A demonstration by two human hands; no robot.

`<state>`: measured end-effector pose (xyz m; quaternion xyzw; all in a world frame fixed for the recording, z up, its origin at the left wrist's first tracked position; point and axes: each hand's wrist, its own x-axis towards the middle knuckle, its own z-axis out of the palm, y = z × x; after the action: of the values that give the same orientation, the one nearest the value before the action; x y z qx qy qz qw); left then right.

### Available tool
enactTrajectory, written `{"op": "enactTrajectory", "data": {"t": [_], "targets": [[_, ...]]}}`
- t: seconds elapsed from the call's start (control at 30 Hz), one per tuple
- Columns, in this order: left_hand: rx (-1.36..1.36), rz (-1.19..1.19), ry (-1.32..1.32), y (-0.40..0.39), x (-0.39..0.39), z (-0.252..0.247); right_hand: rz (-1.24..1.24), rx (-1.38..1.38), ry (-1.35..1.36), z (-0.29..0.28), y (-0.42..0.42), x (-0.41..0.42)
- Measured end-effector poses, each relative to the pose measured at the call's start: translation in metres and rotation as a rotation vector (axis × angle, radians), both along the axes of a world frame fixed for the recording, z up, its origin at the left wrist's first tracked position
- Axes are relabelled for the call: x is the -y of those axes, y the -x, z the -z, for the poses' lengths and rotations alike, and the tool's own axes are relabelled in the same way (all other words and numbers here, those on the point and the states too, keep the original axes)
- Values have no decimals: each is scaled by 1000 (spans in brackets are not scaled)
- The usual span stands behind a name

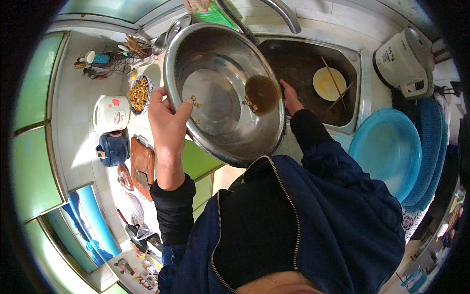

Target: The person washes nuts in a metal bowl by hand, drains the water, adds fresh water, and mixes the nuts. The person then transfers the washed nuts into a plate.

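A large stainless steel basin is tilted towards the sink, held by its rim between both hands. My left hand grips the left rim, thumb over the inside edge. My right hand is at the right rim, its fingers partly hidden behind the basin. Brown liquid has pooled at the low right side, with several small tan pieces at its edge. A few more pieces stick to the bottom near my left thumb.
The metal sink holds a pale yellow bowl and wooden chopsticks. Overhead curves a faucet. At right are a blue plastic basin and a white kettle. A patterned bowl of brown pieces and a cutting board stand left.
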<state>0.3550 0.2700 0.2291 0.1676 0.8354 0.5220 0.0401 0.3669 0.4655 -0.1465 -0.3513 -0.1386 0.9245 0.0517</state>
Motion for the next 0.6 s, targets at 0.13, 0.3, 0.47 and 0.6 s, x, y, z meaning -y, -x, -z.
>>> {"op": "enactTrajectory", "data": {"t": [0.13, 0.3, 0.47, 0.6], "targets": [[11, 11, 11, 0, -1, -1, 29, 45, -20, -9, 4, 1], [33, 12, -8, 3, -1, 1, 5, 36, -18, -12, 3, 3], [77, 19, -20, 2, -10, -4, -10, 86, -65, -5, 13, 3], [141, -7, 3, -3, -14, -10, -111, 138, -133, -10, 15, 6]]}}
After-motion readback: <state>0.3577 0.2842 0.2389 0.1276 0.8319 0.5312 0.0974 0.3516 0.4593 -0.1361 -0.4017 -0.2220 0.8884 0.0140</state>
